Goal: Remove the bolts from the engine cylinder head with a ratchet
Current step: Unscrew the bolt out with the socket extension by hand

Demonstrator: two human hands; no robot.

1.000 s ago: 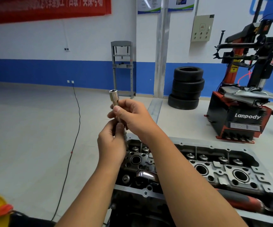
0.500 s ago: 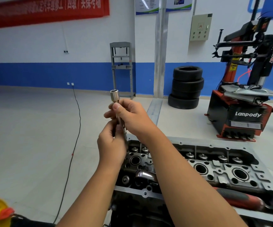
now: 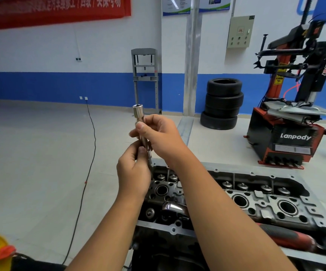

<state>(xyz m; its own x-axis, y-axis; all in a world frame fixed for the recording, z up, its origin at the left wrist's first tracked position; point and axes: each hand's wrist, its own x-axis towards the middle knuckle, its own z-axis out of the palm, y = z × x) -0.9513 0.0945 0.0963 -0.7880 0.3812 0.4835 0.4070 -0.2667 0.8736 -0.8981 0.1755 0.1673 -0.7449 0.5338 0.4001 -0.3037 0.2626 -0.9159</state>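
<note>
Closest to us, the ratchet [image 3: 287, 236] lies idle on the cylinder head [image 3: 260, 202]. Above it our left hand [image 3: 133, 173] and right hand [image 3: 162, 136] both pinch the socket extension [image 3: 141, 132], probably mating pieces. Tires [image 3: 222, 103] behind.

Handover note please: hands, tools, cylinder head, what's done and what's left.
Left hand grips the lower end of the extension bar; right hand pinches it higher up. Socket sits on top, open end up, held above the cylinder head. Ratchet lies on the head's near edge, red handle to the right, not attached. No bolt visibly out. Left: fit bar to ratchet, then undo bolts.
</note>
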